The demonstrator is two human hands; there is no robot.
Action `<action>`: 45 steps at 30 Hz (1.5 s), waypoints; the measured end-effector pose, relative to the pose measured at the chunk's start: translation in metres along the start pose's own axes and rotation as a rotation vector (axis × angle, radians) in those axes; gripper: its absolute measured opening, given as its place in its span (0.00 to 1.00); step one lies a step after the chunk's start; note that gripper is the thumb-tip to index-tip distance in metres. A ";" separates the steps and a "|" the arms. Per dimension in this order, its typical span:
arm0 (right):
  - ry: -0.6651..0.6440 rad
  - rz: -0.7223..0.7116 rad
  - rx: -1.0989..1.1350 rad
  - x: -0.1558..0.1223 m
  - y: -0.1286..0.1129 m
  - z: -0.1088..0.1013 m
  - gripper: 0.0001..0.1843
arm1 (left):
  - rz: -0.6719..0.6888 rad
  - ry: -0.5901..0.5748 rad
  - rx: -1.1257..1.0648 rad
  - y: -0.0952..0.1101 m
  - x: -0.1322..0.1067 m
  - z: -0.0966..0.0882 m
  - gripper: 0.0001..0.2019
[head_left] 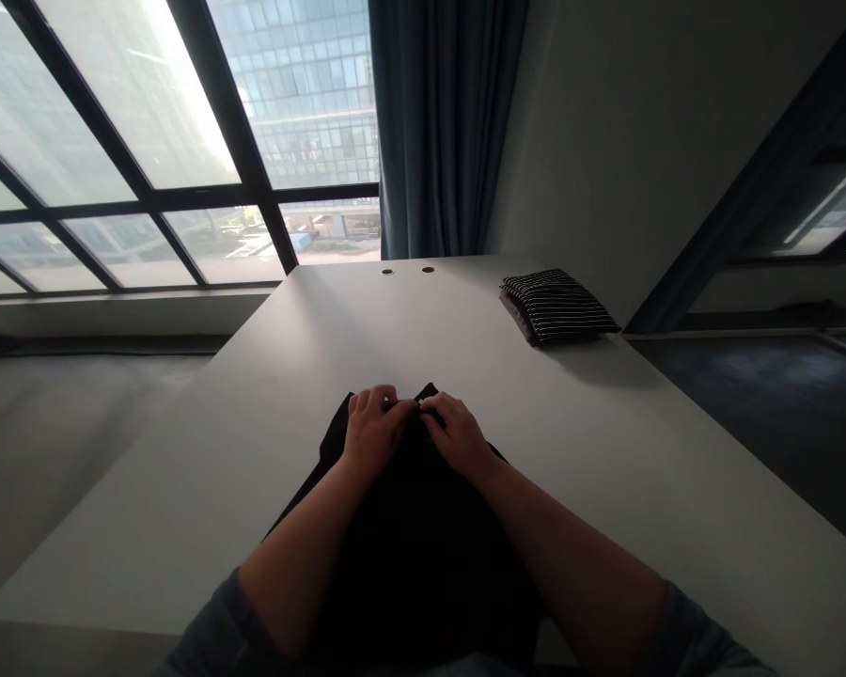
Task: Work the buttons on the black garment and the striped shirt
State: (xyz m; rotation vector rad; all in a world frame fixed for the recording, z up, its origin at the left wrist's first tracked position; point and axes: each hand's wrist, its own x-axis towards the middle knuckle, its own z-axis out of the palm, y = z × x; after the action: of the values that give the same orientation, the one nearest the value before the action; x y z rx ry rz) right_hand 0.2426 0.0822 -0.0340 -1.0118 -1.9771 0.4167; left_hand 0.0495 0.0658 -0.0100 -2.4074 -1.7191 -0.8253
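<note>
A black garment (430,555) lies spread over the white table, its wide part running toward me; it is too dark to tell its exact kind. My left hand (377,428) is closed on the far end of the garment, thumb and fingers pinching the cloth near the middle. Close beside it, my right hand (458,432) pinches the same end, and the two sets of fingertips nearly meet. What lies right between the fingertips is too small and dark to make out.
On the right of the white table (240,442) lies a folded black-and-white striped cloth item (560,306). Two round cable holes (428,270) show near the far edge. Beyond stand a blue curtain (444,122), large windows (183,113) and a wall.
</note>
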 end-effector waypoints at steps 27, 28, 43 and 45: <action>-0.196 -0.305 -0.160 0.002 0.001 -0.015 0.14 | 0.002 -0.498 -0.632 -0.021 0.007 -0.015 0.04; -0.170 -0.290 -0.185 0.002 0.002 -0.014 0.13 | 0.003 -0.487 -0.622 -0.019 0.006 -0.015 0.04; -0.115 -0.348 -0.415 0.005 0.012 -0.008 0.06 | -0.015 -0.376 -0.303 -0.006 0.004 -0.005 0.05; -0.107 -0.361 -0.401 0.005 0.011 -0.009 0.06 | -0.041 -0.359 -0.369 -0.006 0.004 -0.004 0.04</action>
State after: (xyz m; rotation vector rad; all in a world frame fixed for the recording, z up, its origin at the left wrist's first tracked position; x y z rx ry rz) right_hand 0.2540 0.0924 -0.0324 -0.8538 -2.3389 -0.1339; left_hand 0.0436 0.0703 -0.0064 -2.9255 -1.8803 -0.8162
